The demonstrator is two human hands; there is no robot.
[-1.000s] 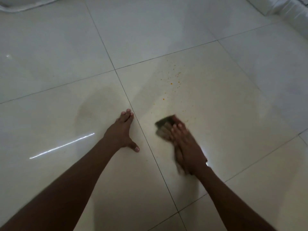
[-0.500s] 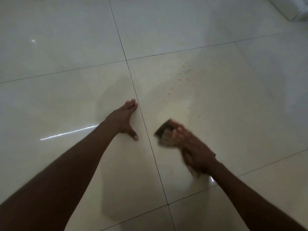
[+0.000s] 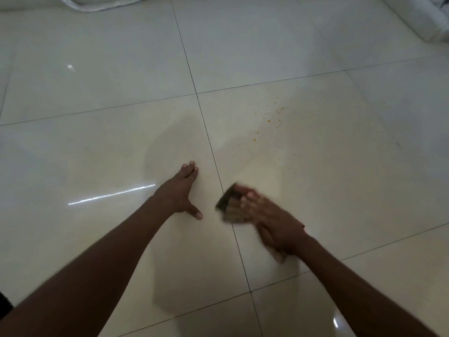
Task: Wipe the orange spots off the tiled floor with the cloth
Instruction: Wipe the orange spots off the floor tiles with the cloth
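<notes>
Left hand (image 3: 180, 190) flat on the tiled floor (image 3: 97, 154), fingers straight and close together, thumb spread out to the side. Right hand (image 3: 272, 222) just beside it across a grout line (image 3: 213, 154), blurred, fingers laid straight over a brownish cloth (image 3: 229, 206) and pressing it to the tile. Cloth poking out past the fingertips and under the wrist. Orange spots (image 3: 268, 120) scattered well beyond the right hand, apart from the cloth.

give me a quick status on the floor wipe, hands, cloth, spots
Left hand flat on the floor, bracing. Right hand pressing the cloth down, blurred. Orange spots ahead of the cloth, not yet wiped. Nothing in the way.
</notes>
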